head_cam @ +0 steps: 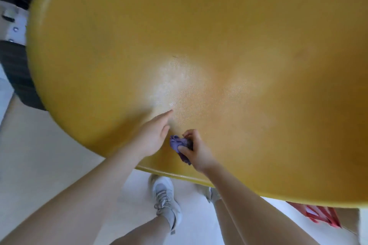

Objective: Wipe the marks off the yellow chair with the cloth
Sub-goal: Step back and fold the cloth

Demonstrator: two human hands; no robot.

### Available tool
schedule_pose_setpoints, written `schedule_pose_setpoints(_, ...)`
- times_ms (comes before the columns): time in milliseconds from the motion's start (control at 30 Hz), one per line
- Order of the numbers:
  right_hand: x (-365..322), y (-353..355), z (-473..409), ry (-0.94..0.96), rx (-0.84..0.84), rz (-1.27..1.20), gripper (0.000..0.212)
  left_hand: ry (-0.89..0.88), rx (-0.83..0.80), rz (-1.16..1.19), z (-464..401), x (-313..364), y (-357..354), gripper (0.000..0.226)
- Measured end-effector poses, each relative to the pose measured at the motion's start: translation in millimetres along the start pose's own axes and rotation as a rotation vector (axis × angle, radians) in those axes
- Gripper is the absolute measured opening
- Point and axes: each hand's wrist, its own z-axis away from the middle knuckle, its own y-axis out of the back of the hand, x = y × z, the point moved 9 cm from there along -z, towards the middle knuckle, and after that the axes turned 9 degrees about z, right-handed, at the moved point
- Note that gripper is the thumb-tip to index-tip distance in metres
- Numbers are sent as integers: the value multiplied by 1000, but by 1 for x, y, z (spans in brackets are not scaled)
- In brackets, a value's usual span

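The yellow chair (199, 36) fills most of the view, its textured seat curving toward a front rim near me. A small dark mark (175, 57) shows at mid-seat above a pale shiny patch. My left hand (153, 135) rests on the seat with its index finger stretched out, the tip touching the surface beside a small pale spot (170, 104). Just to its right, my right hand (194, 148) grips a bunched purple cloth (179, 144) against the seat near the front rim.
Below the rim is a pale floor (49, 155) with my grey-white shoes (166, 199) on it. A dark cabinet or furniture piece (16, 65) stands at the left. A red object (320, 215) lies on the floor at lower right.
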Motion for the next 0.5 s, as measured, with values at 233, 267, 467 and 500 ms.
schedule_pose_setpoints(233,-134,36,95,60,67,-410,11,-14,28,610,104,67,72,21)
schedule_pose_setpoints(267,-151,38,108,58,49,-413,13,-17,41,655,120,77,85,21)
schedule_pose_setpoints(467,-238,60,171,64,-35,-152,25,-77,76,538,200,120,148,25)
schedule_pose_setpoints(500,-253,63,179,89,-46,-106,26,-76,111,511,212,124,158,20)
